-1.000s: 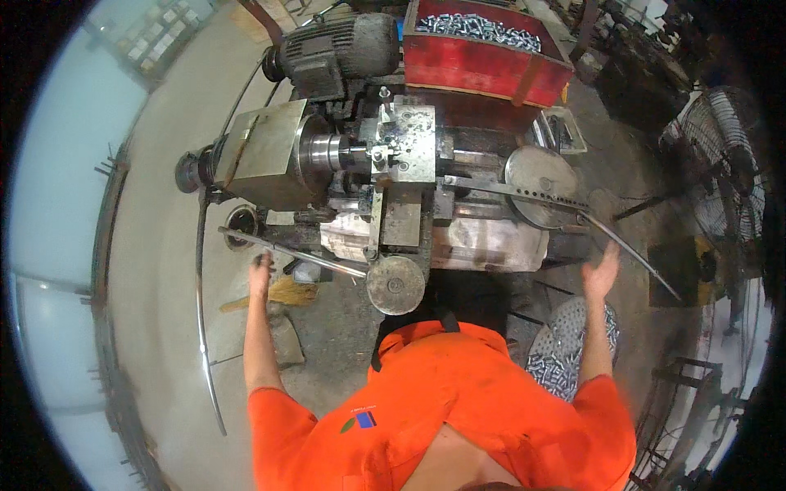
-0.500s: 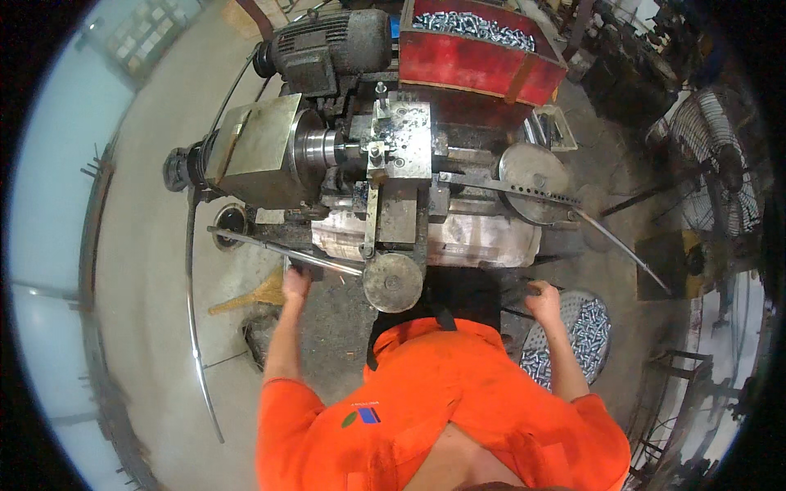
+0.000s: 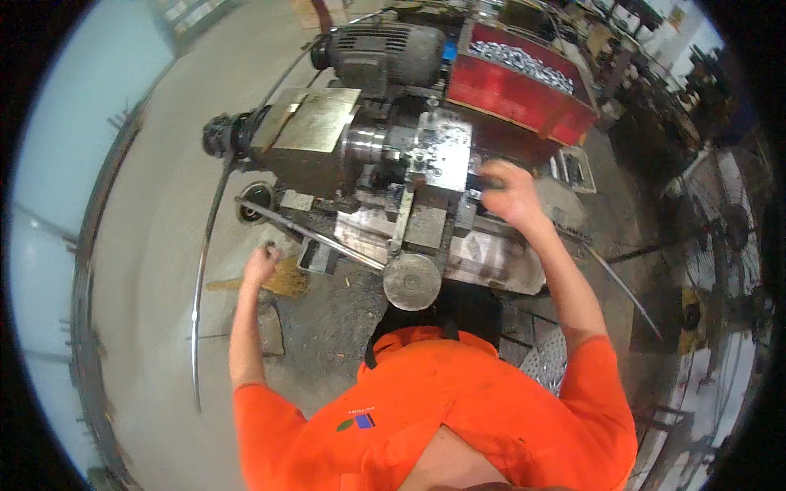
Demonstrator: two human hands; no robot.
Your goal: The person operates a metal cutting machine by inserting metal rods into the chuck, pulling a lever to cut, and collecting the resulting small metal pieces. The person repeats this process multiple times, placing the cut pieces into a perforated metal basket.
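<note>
In front of me stands a lathe-like machine with a spindle chuck [image 3: 366, 144] and a bright metal tool block [image 3: 446, 147]. My right hand [image 3: 514, 195] is at the right side of that block, its fingers curled round something dark that is partly hidden and blurred. Low on the left, my left hand [image 3: 260, 267] hangs near a small metal tray [image 3: 318, 257], fingers closed; a small dark spot shows at the fingertips, too small to name. A long steel lever [image 3: 315, 236] slants between the left hand and the machine, ending near a round metal disc [image 3: 412, 282].
A red bin [image 3: 524, 96] of small metal parts stands behind the machine, beside an electric motor [image 3: 385, 53]. On the floor are a straw broom [image 3: 282, 280] and, at my right, a perforated tray [image 3: 542, 360]. Another rod [image 3: 622, 286] juts out at the right.
My right hand has risen from beside the perforated tray to the tool block's right side. My left hand has moved left, away from the lever. The whole view has shifted and tilted.
</note>
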